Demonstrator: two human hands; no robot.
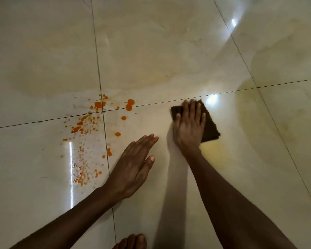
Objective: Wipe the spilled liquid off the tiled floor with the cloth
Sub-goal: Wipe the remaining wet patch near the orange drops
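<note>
Orange liquid [90, 130] lies spattered in drops and streaks over the glossy cream tiled floor [169, 51], around the crossing of two grout lines at the left. A dark brown folded cloth [209, 123] lies flat on the floor to the right of the spill. My right hand [188, 126] presses down on the cloth with straight, spread fingers, covering its left part. My left hand [133, 166] rests flat on the tile with fingers straight, just right of the lower drops and apart from the cloth.
Bright light reflections [212, 99] shine on the tiles near the cloth and along a streak at the left. A faint yellowish smear [215, 150] shows below the cloth. My bare toes [131, 241] are at the bottom edge.
</note>
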